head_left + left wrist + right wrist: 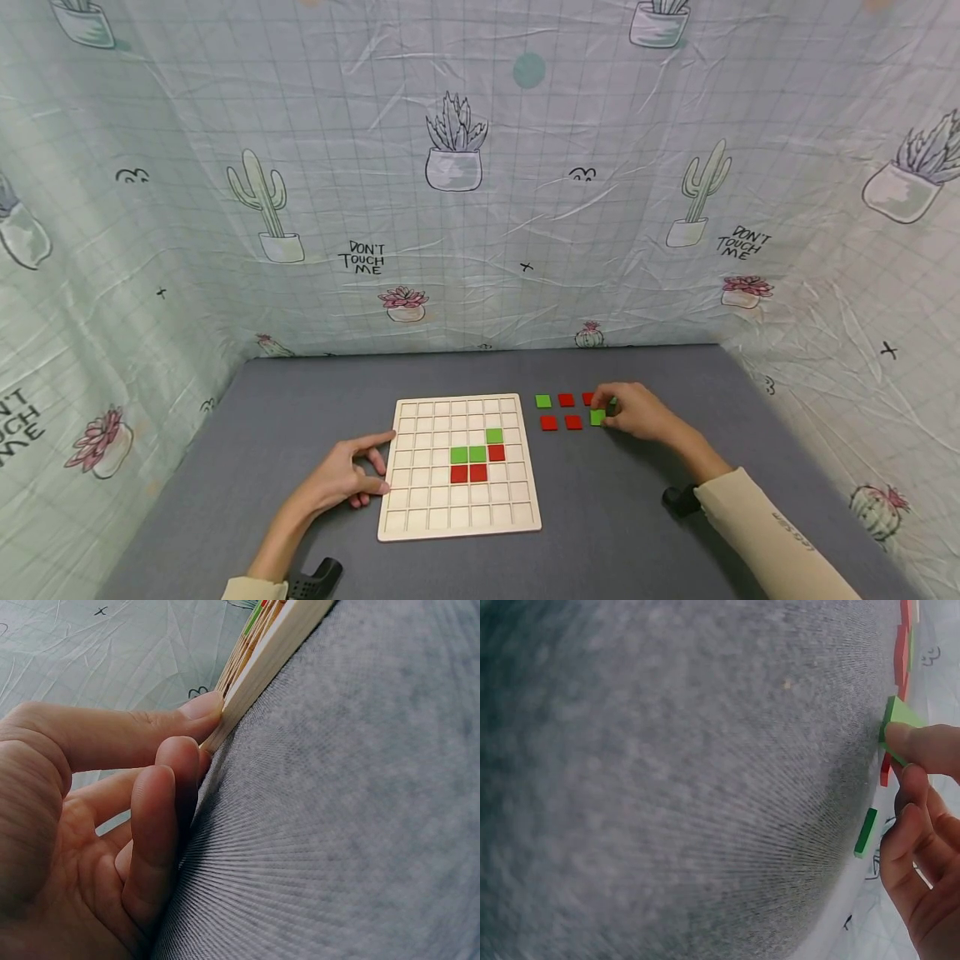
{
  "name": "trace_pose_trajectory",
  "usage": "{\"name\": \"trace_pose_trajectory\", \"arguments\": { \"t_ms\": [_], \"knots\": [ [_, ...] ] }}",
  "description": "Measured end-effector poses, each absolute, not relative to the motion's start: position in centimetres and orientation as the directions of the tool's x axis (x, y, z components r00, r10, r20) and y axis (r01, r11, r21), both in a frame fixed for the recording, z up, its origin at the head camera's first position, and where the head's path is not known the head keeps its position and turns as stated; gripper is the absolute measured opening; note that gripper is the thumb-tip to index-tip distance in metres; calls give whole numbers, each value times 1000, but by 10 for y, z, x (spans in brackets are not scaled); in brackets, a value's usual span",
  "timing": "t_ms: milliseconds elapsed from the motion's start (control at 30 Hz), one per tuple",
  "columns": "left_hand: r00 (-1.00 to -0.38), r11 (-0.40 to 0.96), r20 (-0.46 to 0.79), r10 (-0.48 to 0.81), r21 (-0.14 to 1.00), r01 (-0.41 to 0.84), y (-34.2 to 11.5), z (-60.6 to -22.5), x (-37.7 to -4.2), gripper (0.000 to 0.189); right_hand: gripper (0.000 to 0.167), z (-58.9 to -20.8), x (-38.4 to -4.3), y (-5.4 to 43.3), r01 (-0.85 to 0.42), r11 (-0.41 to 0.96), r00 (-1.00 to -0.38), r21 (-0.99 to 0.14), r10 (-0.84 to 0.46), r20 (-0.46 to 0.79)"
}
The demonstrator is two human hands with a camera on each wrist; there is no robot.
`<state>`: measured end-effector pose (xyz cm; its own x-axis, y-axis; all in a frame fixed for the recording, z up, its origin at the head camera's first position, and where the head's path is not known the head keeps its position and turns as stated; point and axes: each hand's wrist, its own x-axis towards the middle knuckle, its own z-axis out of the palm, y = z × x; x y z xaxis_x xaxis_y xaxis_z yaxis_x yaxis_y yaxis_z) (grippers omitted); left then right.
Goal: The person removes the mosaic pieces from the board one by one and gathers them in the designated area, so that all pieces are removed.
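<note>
A square wooden grid board (420, 500) lies on the table, with several red and green square tiles set in its cells. My left hand (341, 477) is at the board's left side, thumb and stretched index finger resting against its edge; in the left wrist view the thumb (199, 709) touches the pale wooden rim. Right of the board, my right hand (636, 410) pinches a green tile (597, 417). The right wrist view shows that tile tilted, with the thumb (922, 742) across its face. Another green tile (866, 832) lies beside the fingers.
Two short rows of loose tiles lie right of the board, including a green tile (543, 401) and a red tile (549, 422). A grey cloth covers the table (322, 400). Printed fabric (480, 233) hangs behind and at both sides.
</note>
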<state>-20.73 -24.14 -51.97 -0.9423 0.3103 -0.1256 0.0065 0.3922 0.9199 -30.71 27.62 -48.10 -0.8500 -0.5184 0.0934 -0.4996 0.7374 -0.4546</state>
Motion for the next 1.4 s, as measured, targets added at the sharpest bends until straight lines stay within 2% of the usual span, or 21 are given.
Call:
{"name": "trace_pose_trajectory", "arguments": {
  "t_ms": [367,967,1400],
  "knots": [
    [-945,406,-130,301,914,3,-241,-519,-207,88,22,-482,-307,274,-471,759,-860,-450,-508,43],
    [-942,411,-117,316,911,24,-241,-518,-206,88,21,-479,-306,275,-519,741,-830,-426,-557,43],
    [-941,395,-117,317,919,19,-242,-517,-207,88,21,-480,-306,275,-507,744,-833,-436,-552,27]
  ]
}}
